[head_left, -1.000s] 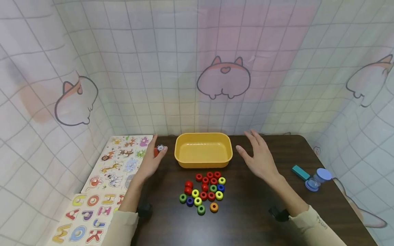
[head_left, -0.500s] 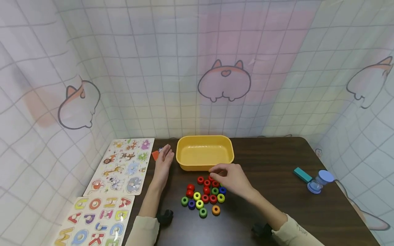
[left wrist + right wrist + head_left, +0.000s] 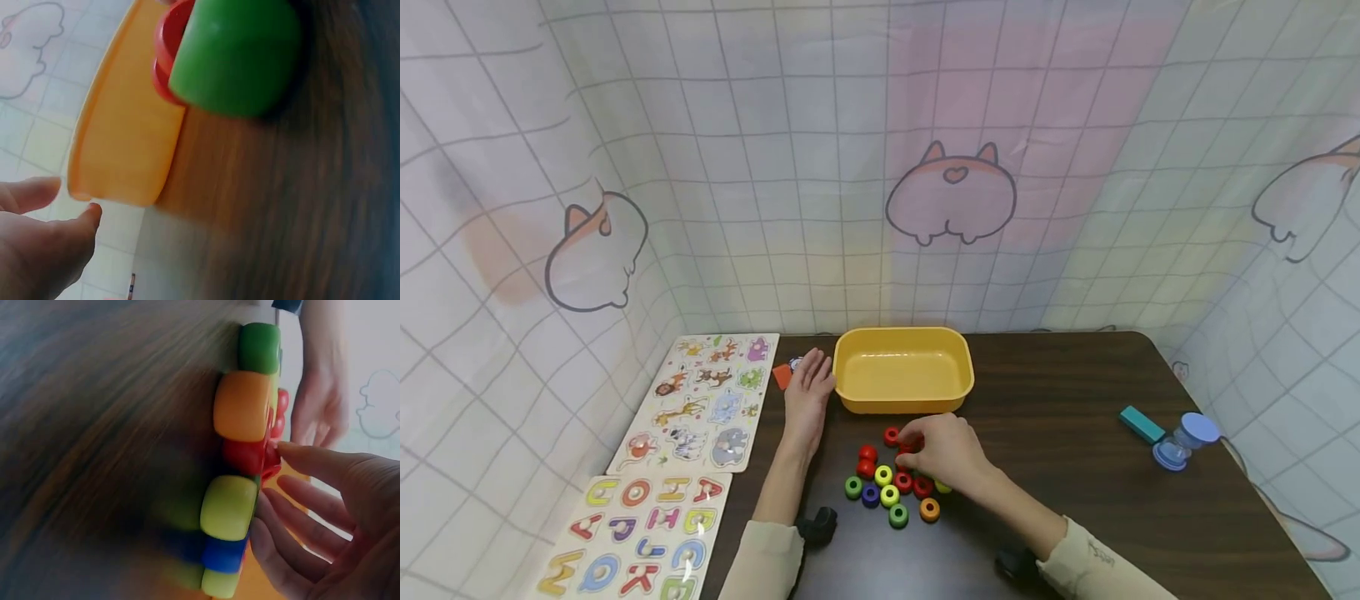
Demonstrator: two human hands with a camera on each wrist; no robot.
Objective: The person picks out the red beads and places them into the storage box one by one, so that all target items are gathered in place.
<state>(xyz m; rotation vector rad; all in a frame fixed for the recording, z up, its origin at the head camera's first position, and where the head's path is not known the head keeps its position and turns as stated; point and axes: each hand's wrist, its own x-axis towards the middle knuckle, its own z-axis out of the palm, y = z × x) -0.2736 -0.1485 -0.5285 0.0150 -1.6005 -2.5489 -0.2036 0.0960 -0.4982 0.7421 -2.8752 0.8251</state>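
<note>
Several coloured beads with holes lie on the dark table in front of a yellow tray (image 3: 902,406). My right hand (image 3: 951,454) reaches down over their right side. Its thumb and fingertips close around a red bead (image 3: 272,464) within the cluster. My left hand (image 3: 807,408) has its fingers loosely extended at the tray's left end, holding nothing. A thumb and finger of that hand show beside the tray's corner in the left wrist view. Near the front of the cluster lie an orange bead (image 3: 929,510) and a green bead (image 3: 898,517). My right hand hides some beads behind it.
An animal puzzle board (image 3: 700,417) and a letter puzzle board (image 3: 647,508) lie at the left. An orange-red piece (image 3: 782,377) sits behind my left hand. To the right are a teal block (image 3: 1142,424) and a blue-ended hourglass (image 3: 1184,442). Patterned curtain surrounds the table.
Both hands have come inward from beside the tray. The right hand has moved left and down onto the red beads; the left hand has shifted right to the tray's left end.
</note>
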